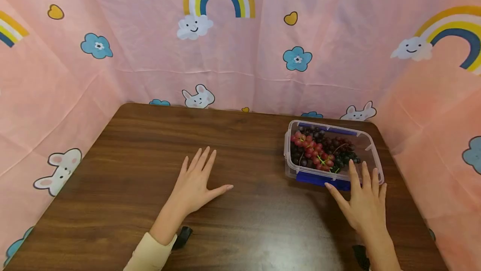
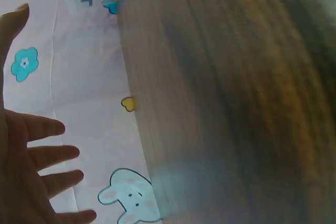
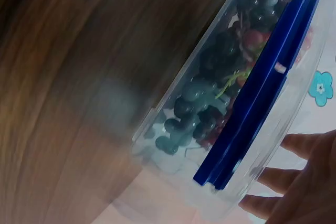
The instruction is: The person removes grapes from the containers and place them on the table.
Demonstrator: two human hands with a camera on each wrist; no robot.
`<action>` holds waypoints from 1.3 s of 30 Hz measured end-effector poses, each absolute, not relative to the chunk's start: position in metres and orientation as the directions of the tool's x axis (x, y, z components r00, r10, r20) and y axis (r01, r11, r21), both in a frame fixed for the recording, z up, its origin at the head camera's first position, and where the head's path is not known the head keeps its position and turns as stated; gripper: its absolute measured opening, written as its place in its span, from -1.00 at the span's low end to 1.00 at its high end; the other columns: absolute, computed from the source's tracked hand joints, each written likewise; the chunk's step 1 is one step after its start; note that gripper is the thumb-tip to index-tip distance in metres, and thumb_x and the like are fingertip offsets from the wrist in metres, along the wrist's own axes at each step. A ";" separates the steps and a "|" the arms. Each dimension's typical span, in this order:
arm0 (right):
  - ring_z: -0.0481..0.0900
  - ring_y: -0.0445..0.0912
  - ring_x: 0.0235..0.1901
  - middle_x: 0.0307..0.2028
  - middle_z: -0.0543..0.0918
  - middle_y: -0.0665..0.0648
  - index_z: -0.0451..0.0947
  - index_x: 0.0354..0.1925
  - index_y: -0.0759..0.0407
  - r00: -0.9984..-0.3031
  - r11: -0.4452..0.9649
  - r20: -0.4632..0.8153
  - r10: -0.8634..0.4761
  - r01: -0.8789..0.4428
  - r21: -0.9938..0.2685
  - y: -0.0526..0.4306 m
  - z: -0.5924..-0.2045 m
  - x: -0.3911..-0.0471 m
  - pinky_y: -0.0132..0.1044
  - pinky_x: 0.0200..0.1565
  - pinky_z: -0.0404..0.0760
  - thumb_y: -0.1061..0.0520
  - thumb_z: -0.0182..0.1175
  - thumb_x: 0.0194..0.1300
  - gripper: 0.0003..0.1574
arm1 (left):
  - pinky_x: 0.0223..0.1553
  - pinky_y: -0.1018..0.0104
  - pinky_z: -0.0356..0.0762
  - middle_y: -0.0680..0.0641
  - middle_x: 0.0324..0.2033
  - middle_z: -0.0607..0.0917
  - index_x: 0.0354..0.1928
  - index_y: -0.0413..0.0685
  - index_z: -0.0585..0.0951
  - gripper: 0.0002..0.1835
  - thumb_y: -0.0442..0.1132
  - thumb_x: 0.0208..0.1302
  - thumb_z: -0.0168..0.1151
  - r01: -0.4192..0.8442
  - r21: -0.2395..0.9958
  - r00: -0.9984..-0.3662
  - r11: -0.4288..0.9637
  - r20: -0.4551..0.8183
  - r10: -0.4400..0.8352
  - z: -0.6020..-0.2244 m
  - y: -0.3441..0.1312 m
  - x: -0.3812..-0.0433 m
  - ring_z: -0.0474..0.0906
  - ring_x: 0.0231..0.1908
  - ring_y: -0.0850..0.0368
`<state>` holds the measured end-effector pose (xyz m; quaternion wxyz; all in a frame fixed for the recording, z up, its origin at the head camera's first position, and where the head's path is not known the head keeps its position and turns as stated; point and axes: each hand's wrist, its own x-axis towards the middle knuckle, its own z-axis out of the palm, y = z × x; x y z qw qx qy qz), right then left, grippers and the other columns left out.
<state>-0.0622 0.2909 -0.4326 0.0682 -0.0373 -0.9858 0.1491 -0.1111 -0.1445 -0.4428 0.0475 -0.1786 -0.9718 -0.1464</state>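
A clear plastic food container with a blue clip along its front side stands at the right of the table. Inside lie bunches of red grapes and dark grapes. My right hand is spread at the container's front right corner, its fingertips overlapping the rim in the head view. Fingers straight and spread, my left hand is over the left middle of the table and holds nothing. In the left wrist view its palm faces inward.
The brown wooden table has rounded back corners. A pink cloth printed with rainbows, flowers and rabbits hangs along the back and both sides, and the container stands near the table's right edge. Dark straps show at the wrists.
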 end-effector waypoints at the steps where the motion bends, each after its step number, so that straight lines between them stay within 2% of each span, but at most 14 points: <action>1: -0.26 0.61 0.56 0.61 -0.12 0.59 -0.18 0.72 0.17 -0.988 0.952 0.124 0.096 0.055 -0.300 0.293 -0.432 -0.063 0.61 0.43 -0.30 -0.54 0.04 0.49 0.27 | 0.52 -0.43 0.03 -0.26 0.63 0.18 0.67 -0.15 0.14 0.19 0.54 0.30 0.18 0.378 0.273 -0.925 0.885 0.151 0.349 -0.442 -0.143 -0.114 0.04 0.63 -0.27; 12: -0.34 0.59 0.56 0.60 -0.20 0.61 -0.29 0.71 0.23 -0.989 0.948 0.096 0.109 0.075 -0.310 0.320 -0.431 -0.075 0.65 0.39 -0.26 -0.52 -0.02 0.53 0.29 | 0.56 -0.24 0.13 -0.25 0.62 0.22 0.66 -0.16 0.17 0.10 0.46 0.38 0.20 0.545 0.294 -0.838 0.785 0.177 0.516 -0.424 -0.114 -0.141 0.10 0.62 -0.19; 21: -0.30 0.59 0.56 0.58 -0.15 0.65 -0.30 0.70 0.28 -0.995 0.953 0.068 0.073 0.049 -0.299 0.335 -0.430 -0.085 0.65 0.39 -0.22 -0.53 0.00 0.52 0.33 | 0.57 -0.14 0.14 -0.26 0.60 0.25 0.65 -0.17 0.19 0.02 0.39 0.45 0.18 0.666 0.254 -0.745 0.702 0.168 0.646 -0.417 -0.082 -0.162 0.15 0.60 -0.20; 29: -0.28 0.58 0.57 0.61 -0.18 0.60 -0.28 0.68 0.35 -0.996 0.957 0.082 0.033 0.008 -0.290 0.350 -0.431 -0.091 0.65 0.40 -0.25 -0.50 0.05 0.50 0.36 | 0.58 -0.08 0.15 -0.21 0.59 0.29 0.63 -0.16 0.24 -0.07 0.33 0.51 0.16 0.737 0.220 -0.674 0.639 0.175 0.718 -0.412 -0.054 -0.178 0.18 0.60 -0.16; 39: -0.31 0.54 0.59 0.60 -0.20 0.61 -0.39 0.65 0.44 -0.999 0.963 0.050 0.008 -0.006 -0.270 0.361 -0.427 -0.099 0.63 0.40 -0.27 -0.52 0.11 0.45 0.49 | 0.60 0.00 0.09 -0.23 0.59 0.29 0.64 -0.16 0.23 -0.15 0.27 0.58 0.07 0.787 0.181 -0.614 0.590 0.131 0.778 -0.404 -0.020 -0.200 0.17 0.60 -0.13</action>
